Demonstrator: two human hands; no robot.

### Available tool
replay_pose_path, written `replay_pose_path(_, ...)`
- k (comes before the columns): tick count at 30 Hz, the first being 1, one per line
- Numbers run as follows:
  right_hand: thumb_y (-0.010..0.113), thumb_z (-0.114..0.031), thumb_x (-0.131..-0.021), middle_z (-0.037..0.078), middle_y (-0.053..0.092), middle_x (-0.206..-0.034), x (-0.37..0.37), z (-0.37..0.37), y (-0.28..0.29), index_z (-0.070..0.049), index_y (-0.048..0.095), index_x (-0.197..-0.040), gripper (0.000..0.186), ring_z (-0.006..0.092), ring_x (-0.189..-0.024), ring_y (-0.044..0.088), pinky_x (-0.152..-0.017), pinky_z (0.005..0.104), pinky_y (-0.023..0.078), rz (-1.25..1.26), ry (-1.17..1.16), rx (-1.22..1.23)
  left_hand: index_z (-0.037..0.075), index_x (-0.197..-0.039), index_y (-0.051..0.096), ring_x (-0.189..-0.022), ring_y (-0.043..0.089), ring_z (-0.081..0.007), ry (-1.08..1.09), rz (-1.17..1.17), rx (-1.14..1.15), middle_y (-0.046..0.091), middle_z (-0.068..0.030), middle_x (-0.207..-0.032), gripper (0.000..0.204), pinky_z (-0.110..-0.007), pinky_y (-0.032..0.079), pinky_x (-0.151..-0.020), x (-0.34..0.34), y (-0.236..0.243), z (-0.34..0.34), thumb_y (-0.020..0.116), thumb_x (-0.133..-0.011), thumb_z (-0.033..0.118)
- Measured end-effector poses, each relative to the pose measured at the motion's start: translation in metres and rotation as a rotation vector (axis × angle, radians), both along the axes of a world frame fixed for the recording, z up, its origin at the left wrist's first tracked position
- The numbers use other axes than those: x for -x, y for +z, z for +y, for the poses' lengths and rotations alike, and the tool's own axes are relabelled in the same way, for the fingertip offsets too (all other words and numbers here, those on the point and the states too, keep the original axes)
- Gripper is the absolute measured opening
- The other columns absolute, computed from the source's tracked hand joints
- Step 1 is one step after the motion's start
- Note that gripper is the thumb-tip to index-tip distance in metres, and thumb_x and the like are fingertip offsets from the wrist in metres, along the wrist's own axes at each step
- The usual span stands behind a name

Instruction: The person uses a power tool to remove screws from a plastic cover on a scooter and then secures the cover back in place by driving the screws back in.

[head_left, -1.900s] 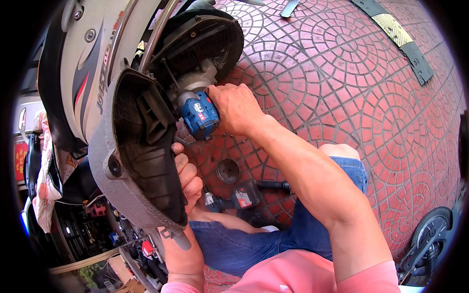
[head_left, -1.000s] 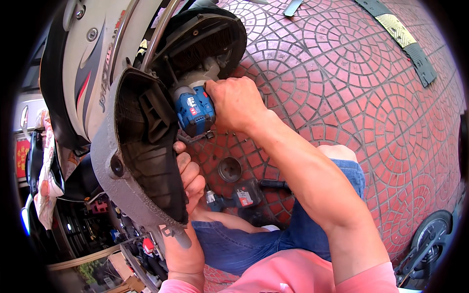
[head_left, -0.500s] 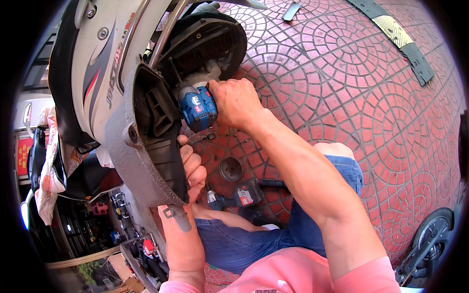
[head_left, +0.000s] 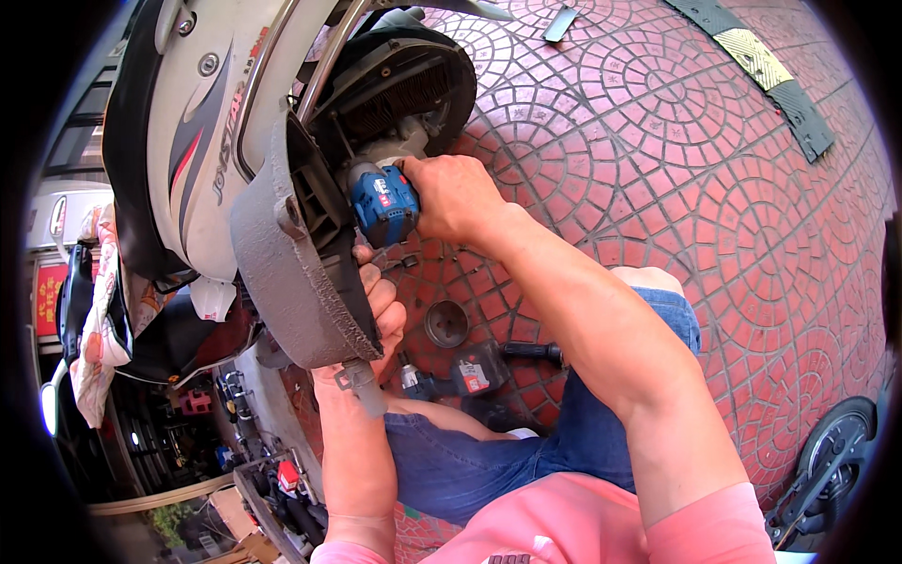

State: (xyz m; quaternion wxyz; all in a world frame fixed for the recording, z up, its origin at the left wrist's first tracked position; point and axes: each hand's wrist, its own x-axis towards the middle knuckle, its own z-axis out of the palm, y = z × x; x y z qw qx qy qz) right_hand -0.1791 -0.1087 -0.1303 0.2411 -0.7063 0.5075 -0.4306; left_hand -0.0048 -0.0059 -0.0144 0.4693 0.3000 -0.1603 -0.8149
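My right hand (head_left: 458,197) is wrapped round a blue cordless impact driver (head_left: 387,202). Its nose points away from me, toward the metal casing by the scooter's wheel (head_left: 449,89). On the left, my left hand (head_left: 383,305) grips the lower inner edge of a rough grey plastic cover (head_left: 282,263). The cover is dark and ribbed inside and stands tilted beside the white scooter body (head_left: 202,113). Part of my left fingers and the tip of the driver are hidden. A loose strap or tube end (head_left: 365,390) hangs from the cover over my left wrist.
On the red paving lie a round metal dish (head_left: 447,324) and a second power tool with a battery (head_left: 470,369). A bin of tools (head_left: 282,489) stands at lower left. Farther off are a black and yellow ramp strip (head_left: 752,58) and a wheel (head_left: 834,442) at lower right.
The grey cover has turned so more of its outer face shows, and its lower end has risen. My left hand has moved slightly right with it. The driver has hardly moved.
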Motion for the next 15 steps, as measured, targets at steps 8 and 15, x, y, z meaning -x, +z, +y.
replay_pose_path(8,0.082,-0.021,-0.073,0.022,0.076,-0.098,0.044,0.02,0.02,-0.008,0.071,-0.12,0.049,0.0438,-0.097,0.072,-0.084,0.0508,0.057,-0.171,0.001,-0.199,0.0,-0.125,0.056,-0.061,0.042,-0.0142,0.132,-0.123,0.112,0.042,0.0008,-0.075,0.049,-0.032,0.034,-0.052,0.023,-0.011,0.002,0.059,-0.1,0.041)
replay_pose_path(15,0.083,-0.018,-0.084,0.015,0.074,-0.083,0.13,0.047,0.018,0.0,0.072,-0.105,0.03,0.0221,-0.072,0.067,-0.072,0.0394,0.055,-0.528,-0.343,-0.181,0.005,-0.093,0.06,-0.063,0.043,-0.0183,0.019,0.06,0.064,0.05,-0.0054,-0.076,0.018,-0.033,0.036,-0.054,0.041,-0.046,-0.036,0.059,-0.084,0.02)
